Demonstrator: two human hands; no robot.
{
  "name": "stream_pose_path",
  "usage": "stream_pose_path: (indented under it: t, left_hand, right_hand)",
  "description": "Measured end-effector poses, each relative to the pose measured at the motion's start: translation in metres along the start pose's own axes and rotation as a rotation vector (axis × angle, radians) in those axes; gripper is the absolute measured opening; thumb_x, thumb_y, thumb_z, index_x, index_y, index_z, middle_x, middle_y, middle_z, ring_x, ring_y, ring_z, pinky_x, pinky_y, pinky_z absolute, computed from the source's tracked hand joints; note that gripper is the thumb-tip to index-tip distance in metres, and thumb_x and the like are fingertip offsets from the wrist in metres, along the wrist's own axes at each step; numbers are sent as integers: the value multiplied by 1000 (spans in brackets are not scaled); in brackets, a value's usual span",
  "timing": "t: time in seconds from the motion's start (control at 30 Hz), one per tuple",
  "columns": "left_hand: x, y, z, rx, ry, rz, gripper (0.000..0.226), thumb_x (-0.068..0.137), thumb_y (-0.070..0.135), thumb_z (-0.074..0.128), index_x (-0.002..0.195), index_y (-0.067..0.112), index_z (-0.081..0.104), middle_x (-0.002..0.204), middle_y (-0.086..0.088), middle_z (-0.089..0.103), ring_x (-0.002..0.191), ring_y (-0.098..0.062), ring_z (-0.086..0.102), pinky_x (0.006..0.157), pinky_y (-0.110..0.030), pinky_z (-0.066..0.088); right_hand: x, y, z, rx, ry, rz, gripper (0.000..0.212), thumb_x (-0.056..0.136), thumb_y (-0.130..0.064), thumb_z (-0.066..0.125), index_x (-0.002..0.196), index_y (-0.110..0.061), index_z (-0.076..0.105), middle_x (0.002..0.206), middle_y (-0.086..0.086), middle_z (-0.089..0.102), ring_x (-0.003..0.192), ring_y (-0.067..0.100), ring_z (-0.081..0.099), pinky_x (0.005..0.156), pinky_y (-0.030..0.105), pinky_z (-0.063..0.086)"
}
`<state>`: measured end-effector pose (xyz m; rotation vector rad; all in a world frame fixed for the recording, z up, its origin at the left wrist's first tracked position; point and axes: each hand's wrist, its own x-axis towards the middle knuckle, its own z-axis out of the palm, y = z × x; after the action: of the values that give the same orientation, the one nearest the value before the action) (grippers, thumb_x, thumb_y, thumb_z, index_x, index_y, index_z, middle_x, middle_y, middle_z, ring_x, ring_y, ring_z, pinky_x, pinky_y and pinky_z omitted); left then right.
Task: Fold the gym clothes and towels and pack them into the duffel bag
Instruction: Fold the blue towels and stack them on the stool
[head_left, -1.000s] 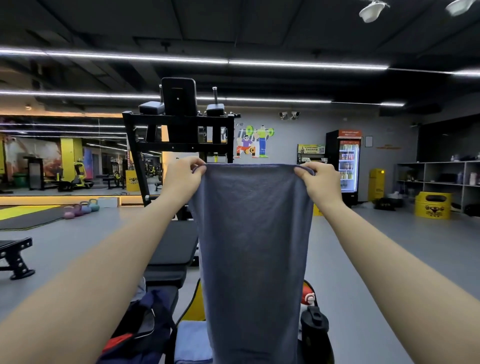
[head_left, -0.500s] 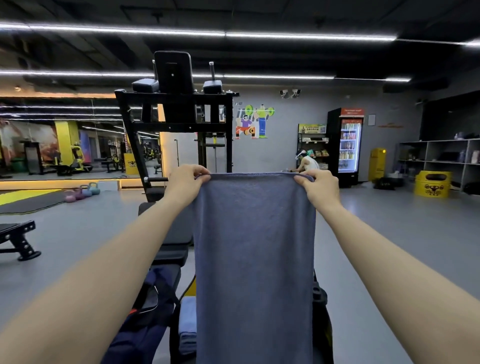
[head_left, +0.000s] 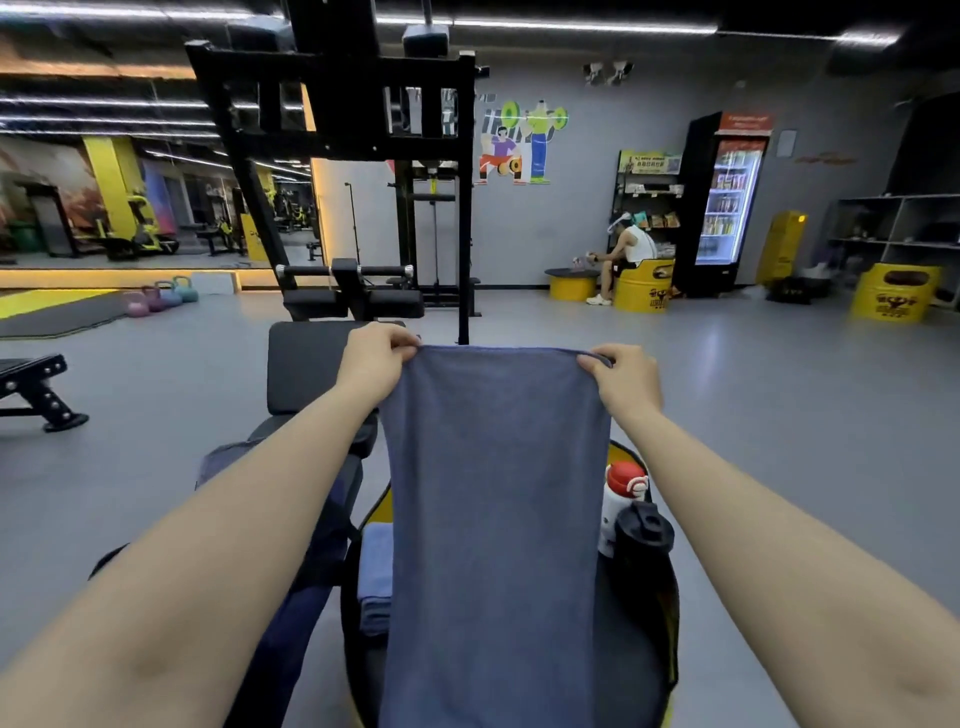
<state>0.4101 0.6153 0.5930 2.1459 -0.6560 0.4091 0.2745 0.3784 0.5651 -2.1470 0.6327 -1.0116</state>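
The grey-blue towel (head_left: 493, 519) hung full length in front of the person, held up by its top edge and stretched flat between both hands. The left hand (head_left: 374, 358) pinched the top left corner, fingers curled over the hem; the right hand (head_left: 626, 382) pinched the top right corner in the same way, thumb and fingertips closed on the cloth. Both arms reached straight forward, one on each side of the towel.

Below and behind the towel sat the duffel bag (head_left: 660, 623), black with a yellow lining, its mouth open (the towel's lower part covered most of the opening, so its contents were only partly visible). Just left of the towel, inside the bag, lay a folded light blue towel (head_left: 376, 577). Just right of the towel, at the bag's edge, stood a black bottle (head_left: 641, 535) and, beyond it, a white bottle with a red cap (head_left: 623, 486).

Left of the towel was a black padded bench (head_left: 306, 364), with dark navy clothing (head_left: 296, 623) draped on its near end. Beyond the towel rose a black weight machine (head_left: 353, 130). Far to the right of the towel, against the wall, a lit drinks fridge (head_left: 727, 202) stood beside a seated person (head_left: 631, 249) on a yellow drum.
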Motion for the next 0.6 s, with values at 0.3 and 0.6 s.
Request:
stream_pose_path:
  t: [0.3,0.6]
  left_hand:
    - [-24,-52,38,5,-88,-102,18,92,7,57,98,13,73,111,-5,67,107,-21,58,83,-24,40]
    - [-81,-93,61,16,-203,-159,18,90,5,59,99,10,74,107,-6,70,105,-20,60,83,-20,38]
  right_hand:
    - [-21,46,36,6,-107,90,19,92,-27,63,99,-14,74,102,6,71,97,25,62,73,30,43]
    - [-83,88,50,-7,-258,128,14,90,-26,65,94,-16,74,91,0,68,93,20,60,74,27,39]
